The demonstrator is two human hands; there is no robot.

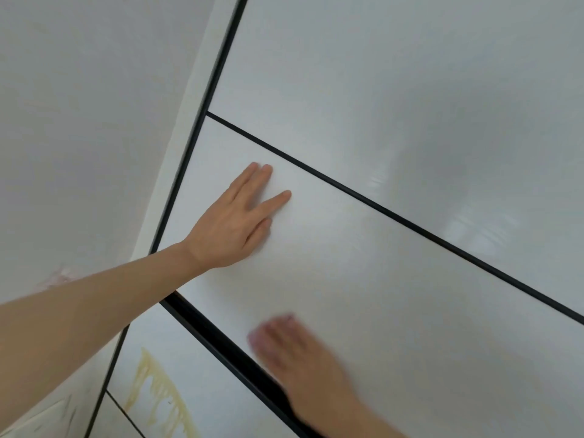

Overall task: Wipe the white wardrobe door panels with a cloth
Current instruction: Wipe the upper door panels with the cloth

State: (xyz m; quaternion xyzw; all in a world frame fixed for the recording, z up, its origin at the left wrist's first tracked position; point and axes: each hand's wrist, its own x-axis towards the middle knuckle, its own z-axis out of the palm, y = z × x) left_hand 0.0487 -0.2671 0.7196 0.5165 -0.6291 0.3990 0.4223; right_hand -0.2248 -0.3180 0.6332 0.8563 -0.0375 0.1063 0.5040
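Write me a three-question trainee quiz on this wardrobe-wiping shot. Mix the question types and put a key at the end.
1. True or false: the left hand lies flat, fingers extended, on the white door panel.
2. Multiple choice: the right hand appears
A. sharp, beside the left hand
B. motion-blurred, low on the same panel near the thick black strip
C. out of view
3. Fill in: the yellowish stain sits on the panel ____ that thick black strip.

Key: 1 true. 2 B. 3 below. Note: no cloth can be made out clearly; a pale blur at the right hand's fingertips may be it, so its grip cannot be judged.
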